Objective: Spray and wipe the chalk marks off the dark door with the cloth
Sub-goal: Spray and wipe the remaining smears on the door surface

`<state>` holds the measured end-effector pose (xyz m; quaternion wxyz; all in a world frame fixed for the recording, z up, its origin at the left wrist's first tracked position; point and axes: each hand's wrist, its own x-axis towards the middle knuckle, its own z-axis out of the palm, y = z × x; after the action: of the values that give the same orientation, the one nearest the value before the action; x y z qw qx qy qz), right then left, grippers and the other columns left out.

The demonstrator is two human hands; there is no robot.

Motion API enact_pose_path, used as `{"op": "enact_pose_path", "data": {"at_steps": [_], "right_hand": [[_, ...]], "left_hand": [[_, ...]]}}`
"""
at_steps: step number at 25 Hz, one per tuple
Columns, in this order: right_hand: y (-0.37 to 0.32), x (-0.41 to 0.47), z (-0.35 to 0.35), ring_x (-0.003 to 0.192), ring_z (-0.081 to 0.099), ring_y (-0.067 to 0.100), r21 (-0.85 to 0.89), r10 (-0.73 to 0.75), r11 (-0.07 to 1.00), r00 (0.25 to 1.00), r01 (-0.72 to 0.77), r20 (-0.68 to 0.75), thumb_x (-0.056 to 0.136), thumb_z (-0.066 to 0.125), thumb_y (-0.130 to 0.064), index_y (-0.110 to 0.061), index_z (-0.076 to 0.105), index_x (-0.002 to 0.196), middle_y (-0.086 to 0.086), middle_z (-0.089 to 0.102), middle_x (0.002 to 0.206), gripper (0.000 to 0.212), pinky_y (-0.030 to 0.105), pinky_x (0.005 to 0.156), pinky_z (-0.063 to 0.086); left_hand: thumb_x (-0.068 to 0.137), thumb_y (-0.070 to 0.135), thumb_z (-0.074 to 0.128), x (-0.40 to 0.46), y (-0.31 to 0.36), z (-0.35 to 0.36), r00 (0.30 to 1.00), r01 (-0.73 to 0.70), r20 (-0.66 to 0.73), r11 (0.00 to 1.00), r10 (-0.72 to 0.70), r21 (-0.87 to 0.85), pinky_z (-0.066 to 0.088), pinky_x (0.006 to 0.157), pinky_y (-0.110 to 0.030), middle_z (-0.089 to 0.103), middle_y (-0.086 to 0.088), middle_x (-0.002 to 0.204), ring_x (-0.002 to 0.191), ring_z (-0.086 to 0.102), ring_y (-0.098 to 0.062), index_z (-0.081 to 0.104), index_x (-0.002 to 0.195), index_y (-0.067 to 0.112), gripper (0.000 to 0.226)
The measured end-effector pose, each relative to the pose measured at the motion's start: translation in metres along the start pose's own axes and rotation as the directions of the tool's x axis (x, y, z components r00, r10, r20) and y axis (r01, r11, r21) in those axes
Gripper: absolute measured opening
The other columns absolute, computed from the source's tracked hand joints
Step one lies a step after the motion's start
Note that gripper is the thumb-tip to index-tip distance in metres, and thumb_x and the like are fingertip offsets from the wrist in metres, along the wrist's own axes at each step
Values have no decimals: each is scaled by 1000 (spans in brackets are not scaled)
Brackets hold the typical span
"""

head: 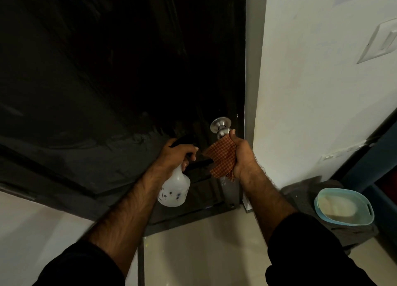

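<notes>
The dark door (111,70) fills the upper left of the head view, with pale smears and a wet sheen across its lower panel. My left hand (175,154) grips the black trigger head of a white spray bottle (175,189) that hangs below it, close to the door. My right hand (242,154) holds a bunched orange checked cloth (221,156) just under the round metal door knob (219,127); the cloth's top touches the knob.
A white wall (311,92) with a switch plate (380,42) stands right of the door frame. On the floor at right sits a teal basin (343,206) on a dark mat. Pale floor tiles (204,253) lie beneath my arms.
</notes>
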<state>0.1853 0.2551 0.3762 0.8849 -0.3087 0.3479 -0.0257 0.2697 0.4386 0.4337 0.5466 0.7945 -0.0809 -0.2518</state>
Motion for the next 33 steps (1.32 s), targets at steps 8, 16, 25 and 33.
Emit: {"op": "enact_pose_path", "data": {"at_steps": [8,16,25,33], "right_hand": [[-13,19,13,121,65,37,35,-41,998,999,42,-27,102,63,-50,-10,74,122,17,72,130,46,51,99,53],[-5,-5,-18,101,72,37,-132,-15,991,999,20,38,99,61,-62,-13,73,121,17,77,111,55,51,89,57],[26,-57,-78,88,71,33,-142,-35,990,990,15,-140,91,64,-70,-7,75,108,13,76,96,66,45,79,56],[34,-102,-113,118,68,45,-81,-137,990,940,117,-312,98,63,-63,-8,68,127,21,74,123,62,59,107,51]], "left_hand": [[91,13,74,16,0,-2,999,32,-11,999,-33,-37,39,45,-28,68,-16,74,41,45,-17,70,86,1,14],[91,11,75,3,-4,9,999,47,-4,994,-48,-95,36,45,-28,66,-13,71,41,45,-15,70,94,2,11],[88,10,76,-13,-34,45,988,68,143,994,-55,-88,37,43,-26,68,-11,72,40,44,-14,68,107,-4,25],[90,10,75,-26,-38,86,941,54,336,997,-32,-59,39,44,-28,67,-9,71,43,45,-15,69,108,-1,23]]}}
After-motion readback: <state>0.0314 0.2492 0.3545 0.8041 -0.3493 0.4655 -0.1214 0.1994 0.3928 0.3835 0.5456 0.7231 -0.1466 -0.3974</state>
